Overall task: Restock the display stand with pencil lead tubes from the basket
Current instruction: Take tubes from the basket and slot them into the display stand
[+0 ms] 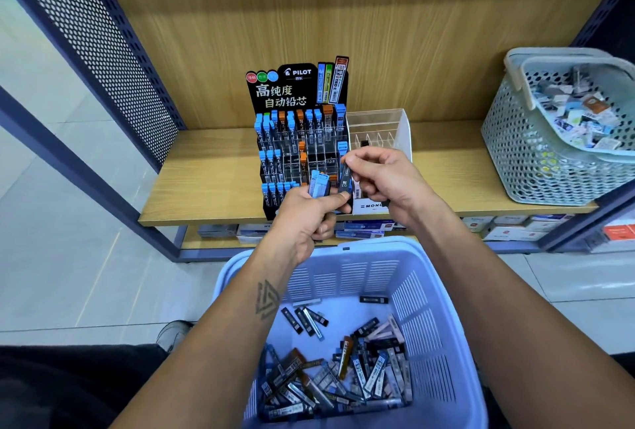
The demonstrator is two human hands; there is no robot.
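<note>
A black tiered display stand (299,140) sits on the wooden shelf, partly filled with blue- and orange-capped lead tubes. Below me a light blue basket (443,291) holds several loose tubes (343,370). My left hand (304,219) grips a small bunch of blue tubes (319,184) in front of the stand's lower rows. My right hand (385,181) pinches one dark tube (345,179) with a blue cap, held upright just right of the bunch. The hands hide the stand's lower right slots.
A clear acrylic organiser (381,129) with a white front stands right of the stand. A grey perforated basket (536,153) of small packets sits at the shelf's right end. Boxed stock lines the lower shelf (515,229). A perforated metal side panel (103,50) closes the left.
</note>
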